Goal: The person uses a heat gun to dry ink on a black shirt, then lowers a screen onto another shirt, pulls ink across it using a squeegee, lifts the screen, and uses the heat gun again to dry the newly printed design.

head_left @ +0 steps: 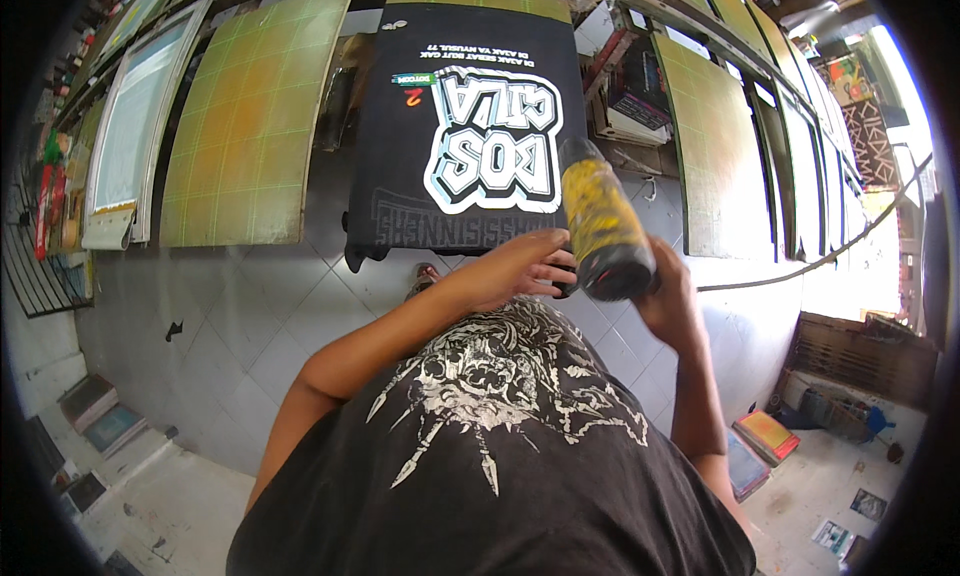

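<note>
My right hand (pixel 668 291) is wrapped round a yellow-and-black heat gun (pixel 603 216), with its grip mostly hidden. The tool's dark front end points away from me, over the right side of a black T-shirt (pixel 400 146). That shirt lies flat on a printing board and bears a large white, black and pale blue lettering print (pixel 495 141), upside down from here. At the shirt's near right corner, my left hand (pixel 530 266) hovers close to the hem with fingers spread and nothing visible in them. Whether it touches the cloth I cannot tell.
Yellow-green boards stand in a row at the left (pixel 240 126) and right (pixel 715 146). A framed screen (pixel 150 116) leans at the far left. Stacked dark items (pixel 638 91) sit under the right side. A dark cable (pixel 800 274) curves across the right. Grey floor tiles (pixel 220 326) surround me.
</note>
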Tool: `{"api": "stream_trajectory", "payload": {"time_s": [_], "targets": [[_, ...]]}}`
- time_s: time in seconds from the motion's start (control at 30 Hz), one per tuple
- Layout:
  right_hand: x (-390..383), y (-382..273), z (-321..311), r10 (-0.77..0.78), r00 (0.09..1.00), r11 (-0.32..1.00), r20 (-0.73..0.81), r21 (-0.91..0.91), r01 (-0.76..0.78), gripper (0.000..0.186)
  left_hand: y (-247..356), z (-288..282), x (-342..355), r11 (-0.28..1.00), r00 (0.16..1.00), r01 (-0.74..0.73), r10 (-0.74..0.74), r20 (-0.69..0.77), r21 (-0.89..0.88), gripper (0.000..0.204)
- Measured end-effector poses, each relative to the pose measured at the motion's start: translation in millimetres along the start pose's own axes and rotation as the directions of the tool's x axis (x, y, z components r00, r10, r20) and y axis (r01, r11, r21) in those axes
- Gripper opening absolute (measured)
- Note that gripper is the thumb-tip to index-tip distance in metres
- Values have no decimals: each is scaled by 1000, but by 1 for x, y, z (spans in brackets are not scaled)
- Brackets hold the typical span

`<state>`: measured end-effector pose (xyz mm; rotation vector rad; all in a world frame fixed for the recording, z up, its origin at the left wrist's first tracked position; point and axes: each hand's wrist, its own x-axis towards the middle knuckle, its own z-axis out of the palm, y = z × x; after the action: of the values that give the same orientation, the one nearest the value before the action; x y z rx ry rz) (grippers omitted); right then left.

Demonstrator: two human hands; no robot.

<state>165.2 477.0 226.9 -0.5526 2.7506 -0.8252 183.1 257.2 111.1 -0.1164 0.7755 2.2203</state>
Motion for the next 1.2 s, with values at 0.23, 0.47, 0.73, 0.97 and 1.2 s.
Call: {"api": "stream_trajectory", "payload": {"time_s": [0.23, 0.47, 0.73, 0.97, 1.2], "targets": [[-77, 39, 32, -2, 990, 994, -143, -111, -14, 60, -37, 60, 47, 959, 990, 143, -143, 17, -245, 46], [-139, 107, 9, 47, 992, 995, -116, -86, -57, 57, -115, 99, 84, 976, 994, 100, -107, -25, -193, 46], [-198, 180, -26, -102, 972, 978, -210, -198, 60, 56, -184, 164, 119, 989, 998, -30, 22, -54, -147, 48], [-206, 216, -53, -79, 962, 997, -262, -43, 70, 61, -186, 189, 147, 990, 992, -127, 128, -20, 68, 53], [-189, 258, -77, -66, 957, 998, -284, -26, 61, 62, -166, 188, 197, 946, 972, -234, 226, 60, 225, 53]]}}
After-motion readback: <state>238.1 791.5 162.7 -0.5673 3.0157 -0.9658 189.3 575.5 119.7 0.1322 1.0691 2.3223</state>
